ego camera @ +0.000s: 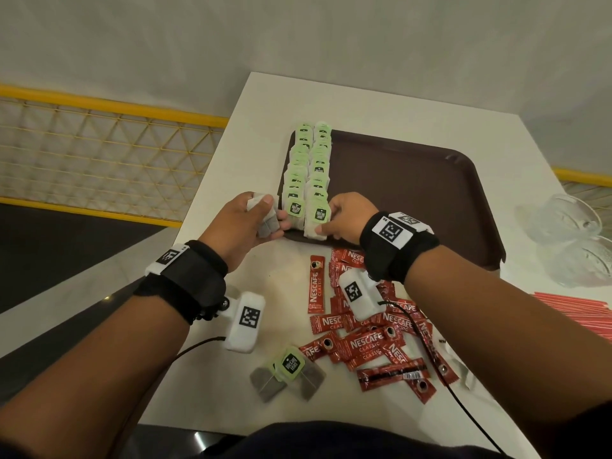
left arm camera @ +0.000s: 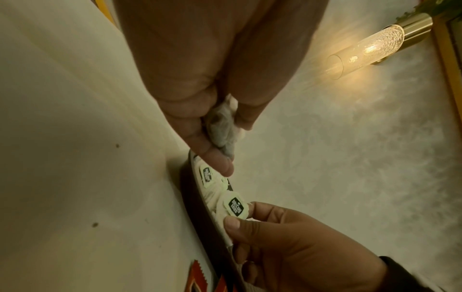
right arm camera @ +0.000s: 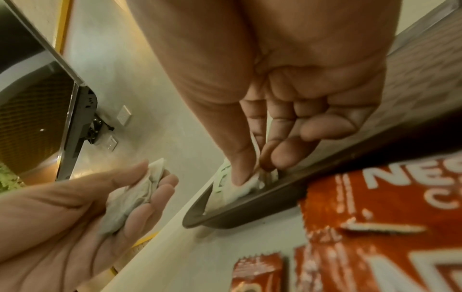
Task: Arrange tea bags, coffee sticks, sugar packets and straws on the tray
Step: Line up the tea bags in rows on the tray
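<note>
Now the left hand (ego camera: 246,220) holds a small bunch of tea bags (ego camera: 265,220) just beside the brown tray (ego camera: 430,200). The right hand (ego camera: 344,217) pinches one tea bag (ego camera: 317,223) at the near end of two tea bag rows (ego camera: 309,167) on the tray. Red coffee sticks (ego camera: 371,339) lie on the white table (ego camera: 265,107).

Left hand (ego camera: 246,223) at 10 o'clock from frame centre, palm turned inward, fingers and thumb curled around its load; forearm enters from 7 o'clock. Right hand (ego camera: 344,217) at 1 o'clock, palm down, thumb and forefinger pinching, remaining fingers curled; forearm enters from 4 o'clock. Both wrists carry black bands.
</note>
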Demonstrator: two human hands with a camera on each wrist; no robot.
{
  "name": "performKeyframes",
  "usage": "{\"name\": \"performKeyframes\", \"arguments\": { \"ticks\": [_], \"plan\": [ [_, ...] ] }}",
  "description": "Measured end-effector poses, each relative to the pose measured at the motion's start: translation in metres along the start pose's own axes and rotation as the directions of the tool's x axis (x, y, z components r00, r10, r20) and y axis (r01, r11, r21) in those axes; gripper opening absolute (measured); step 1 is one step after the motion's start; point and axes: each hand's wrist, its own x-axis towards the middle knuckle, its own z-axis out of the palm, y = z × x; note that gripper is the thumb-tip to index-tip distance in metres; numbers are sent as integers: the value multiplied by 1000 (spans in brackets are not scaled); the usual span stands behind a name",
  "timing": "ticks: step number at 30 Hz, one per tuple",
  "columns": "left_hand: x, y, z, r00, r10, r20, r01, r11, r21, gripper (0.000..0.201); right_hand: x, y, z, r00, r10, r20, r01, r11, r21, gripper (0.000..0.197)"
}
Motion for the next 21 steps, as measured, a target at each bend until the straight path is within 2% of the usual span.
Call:
{"name": "performKeyframes", "arguments": {
  "ticks": [4, 6, 9, 12, 16, 18, 21],
  "plan": [
    [0, 3, 1, 999, -46, -5, 46, 999, -12, 14, -1, 0, 1, 990, 3, -140, -7, 999, -33, 44],
    [1, 4, 1, 997, -69, -15, 69, 997, -37, 18, -3, -3, 0, 980, -34, -194, 29, 999, -27, 47],
    [3, 4, 0, 991, -135, -24, 130, 981, -141, 22, -3, -8, -1, 987, -94, -127, 68, 978, -196, 30],
    [0, 6, 1, 984, -171, 40, 175, 960, -217, 31, -4, -18, -3, 998, -66, 8, 65, 943, -327, 16],
    [-4, 5, 2, 985, -151, 85, 164, 971, -177, 31, 0, -32, -9, 991, 2, 131, 53, 909, -412, 30],
    [-3, 2, 0, 985, -150, 87, 161, 977, -139, 30, 0, -33, -8, 991, -7, 132, 63, 903, -425, 31],
    [-2, -2, -5, 987, -118, 107, 119, 993, -3, 30, 0, -26, -3, 997, -75, 21, 78, 929, -362, 19]
  ]
}}
